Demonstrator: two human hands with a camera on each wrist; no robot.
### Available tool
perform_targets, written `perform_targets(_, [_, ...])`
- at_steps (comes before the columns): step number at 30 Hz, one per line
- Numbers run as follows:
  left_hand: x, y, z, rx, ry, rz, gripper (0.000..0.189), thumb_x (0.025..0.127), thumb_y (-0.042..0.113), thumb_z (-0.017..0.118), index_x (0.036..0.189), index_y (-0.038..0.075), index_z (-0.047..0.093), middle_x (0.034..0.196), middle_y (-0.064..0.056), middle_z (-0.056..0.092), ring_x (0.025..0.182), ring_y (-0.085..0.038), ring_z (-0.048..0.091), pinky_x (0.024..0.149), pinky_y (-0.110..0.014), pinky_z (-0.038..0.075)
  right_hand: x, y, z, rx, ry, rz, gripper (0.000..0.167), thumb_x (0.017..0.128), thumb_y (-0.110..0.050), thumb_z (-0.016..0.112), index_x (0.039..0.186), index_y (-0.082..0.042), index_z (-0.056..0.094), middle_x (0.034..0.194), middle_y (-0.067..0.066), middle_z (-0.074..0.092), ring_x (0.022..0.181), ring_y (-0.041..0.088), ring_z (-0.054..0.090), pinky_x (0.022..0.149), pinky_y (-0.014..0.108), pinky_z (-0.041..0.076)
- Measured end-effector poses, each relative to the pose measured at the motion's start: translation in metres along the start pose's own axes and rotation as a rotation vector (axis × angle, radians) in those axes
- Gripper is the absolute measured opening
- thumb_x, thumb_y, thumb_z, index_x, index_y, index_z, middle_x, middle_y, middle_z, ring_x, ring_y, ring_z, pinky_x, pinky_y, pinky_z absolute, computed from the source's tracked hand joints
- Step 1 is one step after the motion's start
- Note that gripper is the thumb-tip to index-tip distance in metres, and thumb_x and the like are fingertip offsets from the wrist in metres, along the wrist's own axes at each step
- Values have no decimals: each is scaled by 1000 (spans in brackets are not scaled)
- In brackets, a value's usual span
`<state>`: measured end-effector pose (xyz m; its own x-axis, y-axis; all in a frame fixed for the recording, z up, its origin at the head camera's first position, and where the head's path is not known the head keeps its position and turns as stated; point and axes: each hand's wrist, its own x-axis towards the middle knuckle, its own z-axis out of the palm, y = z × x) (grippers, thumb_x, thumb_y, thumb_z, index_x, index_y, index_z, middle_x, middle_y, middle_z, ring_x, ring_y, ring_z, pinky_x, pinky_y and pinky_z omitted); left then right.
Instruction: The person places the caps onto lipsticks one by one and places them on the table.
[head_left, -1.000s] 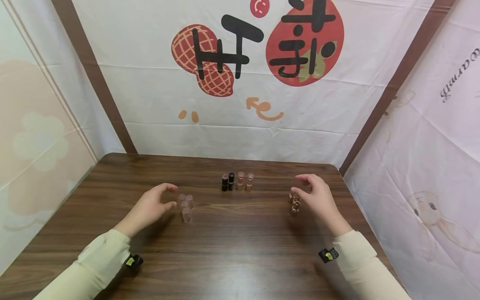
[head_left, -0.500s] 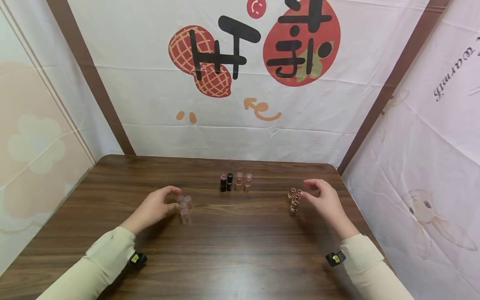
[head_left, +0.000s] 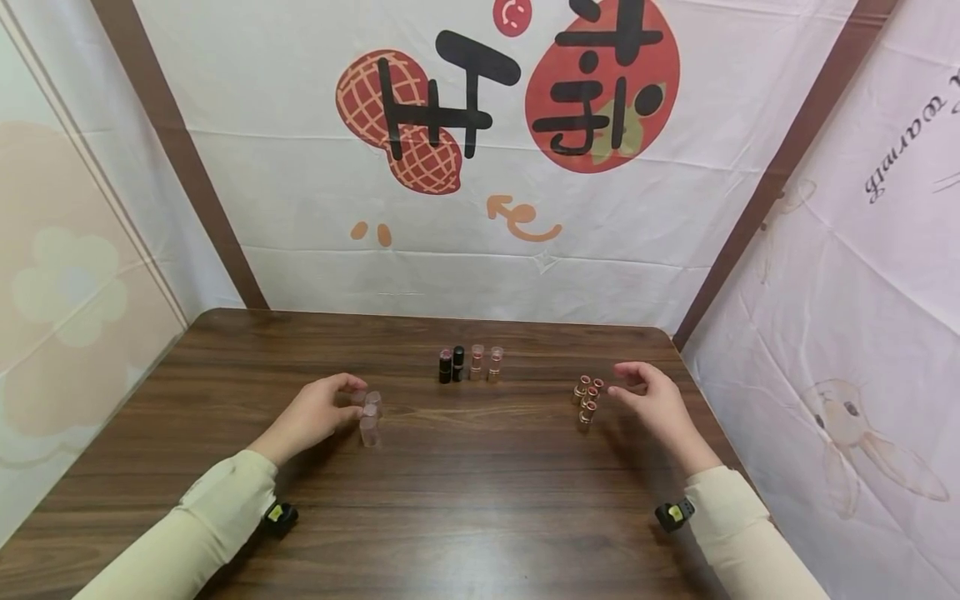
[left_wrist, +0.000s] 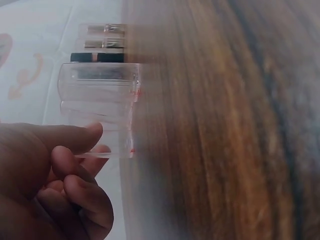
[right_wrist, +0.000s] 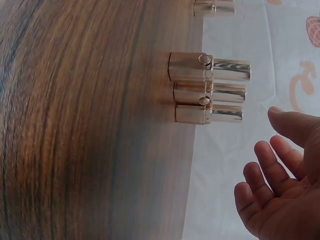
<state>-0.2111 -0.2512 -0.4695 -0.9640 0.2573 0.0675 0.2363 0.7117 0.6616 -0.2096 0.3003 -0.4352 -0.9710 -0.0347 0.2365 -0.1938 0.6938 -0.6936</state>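
On the left of the table, several clear lipstick caps (head_left: 370, 431) stand close together. My left hand (head_left: 311, 417) is at the left side of this group, its thumb and a finger pinching one clear lipstick cap (left_wrist: 120, 142) that stands at the table surface. To the right, several rose-gold lipstick tubes (head_left: 588, 411) stand upright in a cluster without caps. My right hand (head_left: 658, 410) hovers just right of them with fingers bent loosely. In the right wrist view, a gap separates its thumb from the tubes (right_wrist: 190, 67), and it holds nothing.
Toward the back middle, two black lipsticks (head_left: 446, 367) and two clear-capped lipsticks (head_left: 496, 365) stand in a row. The brown wooden table (head_left: 480, 508) meets a printed white cloth (head_left: 465, 283) behind it. More cloth hangs at both sides.
My left hand has moved slightly right, onto the nearest clear lipstick cap. My right hand has drawn back to the right, away from the rose-gold lipstick tubes.
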Motion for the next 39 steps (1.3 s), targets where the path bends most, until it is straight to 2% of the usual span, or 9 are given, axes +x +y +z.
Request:
perform_targets(4, [0,-1,1,44,25,4,33,93,18,76,124,8,66,119,-12,70,116,-34,63,94,-54,49,4,8,1,28,-30,39,44,92,-15,79,130,-2,64,127,17,68,115,33,63,95,50,51])
perform_targets(7, [0,-1,1,43,25,-6,31,93,17,77,122,8,66,118,-12,70,118,-36,62,96,-57,48,8,15,1,50,-54,60,46,92,-16,79,132,-1,63,129,18,67,115,34,63,95,48,52])
perform_targets(9, [0,-1,2,45,26,-8,31,93,18,77,121,9,67,118,-11,70,118,-36,62,97,-58,48,10,20,1,67,-69,71,47,91,-16,79,133,0,62,129,19,67,115,35,63,95,46,52])
perform_targets(13, [-1,-2,1,50,32,-10,31,94,21,77,121,9,67,117,-11,70,118,-36,62,97,-59,47,15,30,4,114,-120,83,48,92,-13,77,135,2,61,132,21,65,117,36,63,90,30,52])
perform_targets(16, [-2,-3,1,53,40,-11,31,94,21,77,121,9,67,117,-11,70,118,-36,62,98,-58,47,19,37,8,156,-161,85,47,92,-9,77,134,3,60,130,23,65,112,34,63,81,23,51])
perform_targets(21, [-4,-4,2,51,54,-13,31,93,22,77,120,10,67,116,-10,71,117,-35,63,98,-58,47,24,47,17,200,-220,67,45,90,-8,78,131,2,63,116,22,68,95,20,61,74,24,52])
perform_targets(24, [-6,-4,0,52,55,-11,30,94,24,77,119,12,67,116,-9,71,117,-34,63,98,-57,48,25,49,20,203,-253,58,46,89,-8,79,131,2,63,115,20,69,95,16,62,76,24,53])
perform_targets(32, [-6,4,-11,75,114,20,23,95,17,75,115,11,67,112,-8,72,111,-33,65,91,-52,49,26,45,29,242,-296,29,45,89,-2,77,130,6,62,116,22,70,103,22,67,80,22,54])
perform_targets(39, [-8,14,-18,78,150,16,21,96,22,75,113,14,66,112,-6,72,111,-31,65,87,-46,49,29,47,32,188,-312,18,40,89,1,75,127,5,64,112,18,71,102,23,64,79,23,52])
